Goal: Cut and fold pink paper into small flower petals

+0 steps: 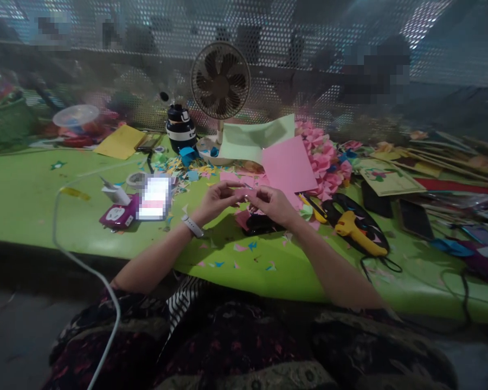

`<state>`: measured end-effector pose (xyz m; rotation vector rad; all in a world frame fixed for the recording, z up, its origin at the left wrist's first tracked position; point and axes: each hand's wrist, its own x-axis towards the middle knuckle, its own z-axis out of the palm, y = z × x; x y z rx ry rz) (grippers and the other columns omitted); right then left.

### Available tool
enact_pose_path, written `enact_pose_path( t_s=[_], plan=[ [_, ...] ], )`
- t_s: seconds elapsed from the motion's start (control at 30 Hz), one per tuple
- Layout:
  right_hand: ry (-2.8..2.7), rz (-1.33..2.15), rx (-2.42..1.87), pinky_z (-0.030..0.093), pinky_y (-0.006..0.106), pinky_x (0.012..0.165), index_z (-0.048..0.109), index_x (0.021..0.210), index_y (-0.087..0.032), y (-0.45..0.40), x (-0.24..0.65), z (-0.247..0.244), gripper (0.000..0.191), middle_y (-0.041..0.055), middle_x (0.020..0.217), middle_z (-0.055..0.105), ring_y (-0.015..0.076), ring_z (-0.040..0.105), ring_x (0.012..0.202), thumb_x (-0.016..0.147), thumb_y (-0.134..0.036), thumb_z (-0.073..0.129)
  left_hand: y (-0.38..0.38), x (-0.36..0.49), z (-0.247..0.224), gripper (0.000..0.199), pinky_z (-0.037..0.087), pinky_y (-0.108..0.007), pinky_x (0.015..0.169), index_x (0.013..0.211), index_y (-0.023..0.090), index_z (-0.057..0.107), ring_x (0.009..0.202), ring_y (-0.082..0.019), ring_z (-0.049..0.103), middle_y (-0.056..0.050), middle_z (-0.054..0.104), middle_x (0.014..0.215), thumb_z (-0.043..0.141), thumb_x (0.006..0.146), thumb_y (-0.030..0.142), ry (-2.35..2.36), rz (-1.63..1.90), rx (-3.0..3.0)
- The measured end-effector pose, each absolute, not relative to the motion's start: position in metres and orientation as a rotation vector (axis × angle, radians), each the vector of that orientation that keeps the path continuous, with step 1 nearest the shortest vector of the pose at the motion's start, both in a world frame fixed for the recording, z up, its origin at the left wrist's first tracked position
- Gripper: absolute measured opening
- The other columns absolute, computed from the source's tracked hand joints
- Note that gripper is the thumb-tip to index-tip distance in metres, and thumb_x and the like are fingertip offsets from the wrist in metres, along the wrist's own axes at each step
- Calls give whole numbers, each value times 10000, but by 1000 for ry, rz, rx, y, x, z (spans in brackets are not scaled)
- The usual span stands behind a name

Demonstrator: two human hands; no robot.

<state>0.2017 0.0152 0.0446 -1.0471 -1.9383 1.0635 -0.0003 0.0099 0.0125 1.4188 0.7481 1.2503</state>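
**Small pink paper between two sets of fingertips**

Left hand (pixel 219 202) and right hand (pixel 275 206) both narrowed to a pinch on a small pink paper piece (pixel 246 193), above the table's near middle. My judgement: light pressure, fingertips at the edges, wrists low and steady; thin paper would crease under a hard squeeze (fine folds too small to make out).

Around the hands, twelve o'clock being straight ahead: pink sheet (pixel 288 165) at one, heap of pink paper shapes (pixel 324 160) at two, yellow glue gun (pixel 360 234) at four, lit screen (pixel 155 195) at nine. Green tabletop (pixel 28 189) strewn with scraps. Fan (pixel 221 81) near twelve, perforated screen wall (pixel 276 76) behind; room dim.
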Motion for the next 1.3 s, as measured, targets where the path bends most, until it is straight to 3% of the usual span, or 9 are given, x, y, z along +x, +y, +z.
enact_pose_path(
  t_s=[0.2, 0.53, 0.63, 0.83, 1.07, 1.3],
  plan=[
    [-2005, 1022, -1031, 507, 269, 619, 582, 781, -178, 13, 202, 47, 334, 33, 712, 682, 160, 668, 640, 840, -501, 645, 10, 2, 14, 446, 578, -283, 722, 1092, 132, 648, 763, -159, 719, -56, 748, 807, 804, 740, 357, 735, 1278, 1403],
    [-1853, 1283, -1113, 523, 211, 574, 609, 779, -150, 12, 206, 66, 92, 42, 735, 717, 102, 650, 572, 794, -204, 682, 12, -1, 14, 470, 578, -314, 756, 1108, 141, 638, 778, -169, 725, -55, 751, 808, 808, 735, 370, 759, 1288, 1350],
    [-1828, 1267, -1138, 522, 216, 557, 648, 826, -143, 11, 207, 67, 116, 49, 739, 724, 105, 640, 565, 789, -240, 700, 12, -1, 14, 462, 577, -315, 753, 1102, 141, 642, 763, -164, 719, -49, 745, 790, 805, 737, 372, 779, 1291, 1351],
    [-1882, 1193, -1073, 511, 248, 524, 597, 745, -179, 13, 206, 56, 296, 14, 628, 666, 125, 614, 521, 772, -444, 725, 6, 1, 18, 508, 578, -295, 722, 1153, 140, 629, 766, -165, 717, -52, 740, 785, 809, 731, 360, 771, 1217, 1375],
    [-1960, 1114, -1053, 487, 239, 527, 590, 787, -173, 12, 204, 51, 259, 7, 647, 649, 115, 607, 532, 821, -423, 648, 10, -2, 17, 571, 580, -271, 663, 1163, 129, 613, 737, -178, 735, -75, 756, 805, 844, 688, 344, 782, 1154, 1346],
    [-1843, 1140, -1072, 502, 253, 510, 589, 733, -174, 16, 210, 61, 351, 13, 601, 641, 122, 601, 504, 734, -493, 735, 18, -14, 18, 488, 579, -258, 625, 1148, 118, 600, 771, -193, 746, -95, 762, 836, 803, 741, 294, 835, 1081, 1365]
  ],
)
